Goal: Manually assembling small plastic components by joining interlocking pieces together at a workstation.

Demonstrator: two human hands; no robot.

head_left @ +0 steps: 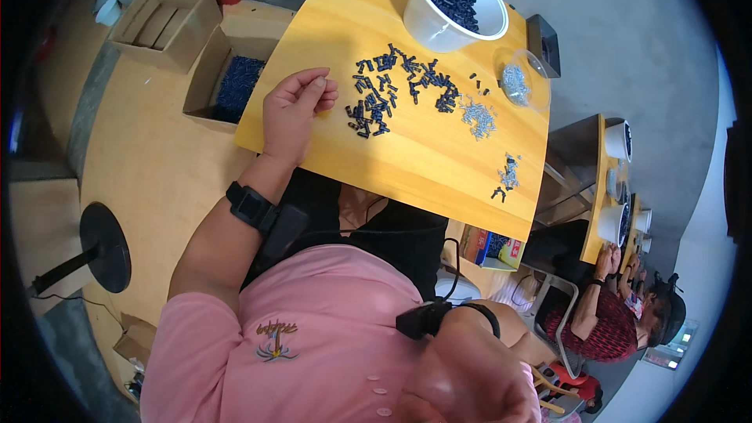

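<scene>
My left hand is closed over the left part of the wooden table, thumb pressed to the curled fingers. Whatever it may hold is hidden. Just right of it lie loose small black plastic pieces, in scattered clusters. Small silvery metal parts form a pile further right, and a mixed pile of metal and black parts sits nearer the right edge. My right hand is raised close in front of my pink shirt, large and blurred, its fingers not clearly visible.
A white tub of black pieces stands at the table's far side. Right of it are a clear dish of metal parts and a black tray. Cardboard boxes stand at left. At right, another person sits at a second table.
</scene>
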